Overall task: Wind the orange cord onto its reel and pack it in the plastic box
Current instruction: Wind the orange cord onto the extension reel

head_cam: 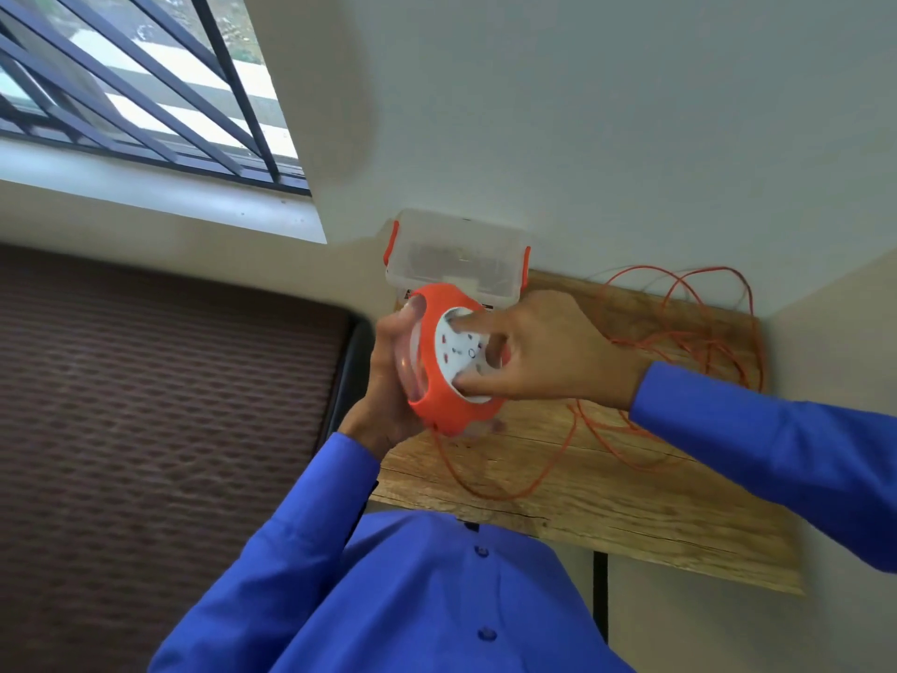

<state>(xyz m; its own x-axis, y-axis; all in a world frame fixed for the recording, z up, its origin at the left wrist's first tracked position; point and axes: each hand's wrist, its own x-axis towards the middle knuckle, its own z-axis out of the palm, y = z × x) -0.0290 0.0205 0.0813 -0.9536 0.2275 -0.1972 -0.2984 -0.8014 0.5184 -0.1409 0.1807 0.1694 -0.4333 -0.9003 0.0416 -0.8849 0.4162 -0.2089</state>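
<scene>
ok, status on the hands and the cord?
Left hand gripping reel; right hand fingers on its white face. Orange cord mostly loose on wooden table. Plastic box behind reel, nothing blocking.

Head view, single camera: worn on the person's head, facing forward and steeply down, close above both hands. Wooden table spans centre to 4 o'clock; barred window at 10 o'clock; wearer's shirt front at 6 o'clock.
</scene>
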